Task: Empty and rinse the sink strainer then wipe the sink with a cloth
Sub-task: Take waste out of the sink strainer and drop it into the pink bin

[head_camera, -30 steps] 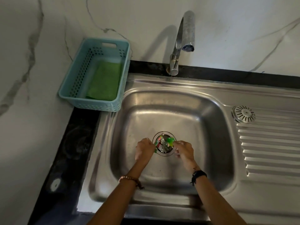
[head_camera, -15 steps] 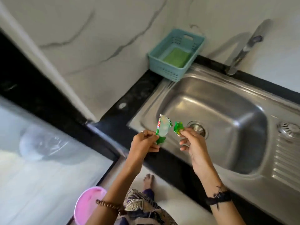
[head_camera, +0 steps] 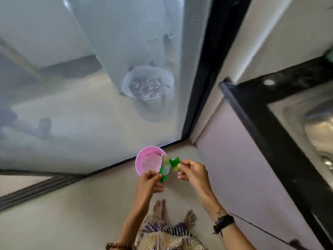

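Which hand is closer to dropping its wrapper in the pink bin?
Left, probably. The left hand pinches a wrapper that already overlaps the pink bin; the right hand's green scrap sits beside the rim.

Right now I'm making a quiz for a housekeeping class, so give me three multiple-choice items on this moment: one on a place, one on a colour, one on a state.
1. Where is the bin?
A. on the floor by the screen door
B. inside the sink
C. on the counter

2. What colour is the bin?
A. blue
B. pink
C. black

3. How is the left hand?
A. flat and empty
B. pinching a green-and-white wrapper
C. resting on the bin's rim

Answers:
1 A, it stands on the floor next to the door frame, ahead of the bare feet.
2 B, its rim and inside show pink.
3 B, its fingers pinch the wrapper's lower end, while the right hand pinches a smaller green scrap.
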The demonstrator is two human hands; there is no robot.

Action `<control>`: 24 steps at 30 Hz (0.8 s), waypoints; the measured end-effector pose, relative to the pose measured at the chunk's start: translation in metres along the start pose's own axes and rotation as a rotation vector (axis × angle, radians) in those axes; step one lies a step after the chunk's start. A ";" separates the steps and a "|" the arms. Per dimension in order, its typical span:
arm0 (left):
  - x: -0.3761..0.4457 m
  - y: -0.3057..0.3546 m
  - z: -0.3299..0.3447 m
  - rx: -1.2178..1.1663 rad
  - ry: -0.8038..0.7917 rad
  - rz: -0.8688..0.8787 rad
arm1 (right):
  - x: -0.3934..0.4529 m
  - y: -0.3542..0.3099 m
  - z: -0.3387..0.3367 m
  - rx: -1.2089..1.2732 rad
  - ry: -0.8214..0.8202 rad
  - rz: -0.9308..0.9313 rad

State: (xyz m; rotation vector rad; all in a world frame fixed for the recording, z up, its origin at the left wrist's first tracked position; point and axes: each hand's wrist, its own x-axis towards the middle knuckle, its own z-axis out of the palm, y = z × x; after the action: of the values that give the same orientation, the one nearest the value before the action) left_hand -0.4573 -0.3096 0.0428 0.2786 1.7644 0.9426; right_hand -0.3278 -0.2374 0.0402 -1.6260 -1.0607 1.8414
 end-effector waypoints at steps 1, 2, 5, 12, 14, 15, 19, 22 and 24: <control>0.013 -0.012 -0.010 -0.002 0.030 -0.048 | 0.012 0.012 0.011 -0.038 -0.004 0.031; 0.033 -0.026 -0.019 -0.004 0.056 -0.094 | 0.029 0.028 0.024 -0.082 -0.008 0.060; 0.107 -0.071 -0.035 0.002 0.104 -0.177 | 0.090 0.081 0.058 -0.197 -0.004 0.117; 0.296 -0.178 -0.027 0.159 0.155 -0.165 | 0.254 0.215 0.117 -0.506 0.063 0.086; 0.340 -0.207 -0.024 0.220 0.157 -0.158 | 0.292 0.255 0.129 -0.611 0.055 0.073; 0.359 -0.221 -0.023 0.238 0.149 -0.165 | 0.308 0.273 0.135 -0.658 0.037 0.076; 0.392 -0.252 -0.020 0.318 0.120 -0.145 | 0.339 0.314 0.142 -0.697 -0.013 0.139; 0.376 -0.239 -0.022 0.242 0.146 -0.127 | 0.325 0.302 0.138 -0.430 0.054 0.215; 0.345 -0.208 -0.019 0.039 0.097 -0.192 | 0.298 0.267 0.132 -0.198 0.129 0.282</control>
State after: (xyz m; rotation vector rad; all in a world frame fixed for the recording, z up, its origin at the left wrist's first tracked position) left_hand -0.5625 -0.2509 -0.3427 0.0874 1.8632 0.7954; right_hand -0.4744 -0.2004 -0.3530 -2.0729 -1.0276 1.8182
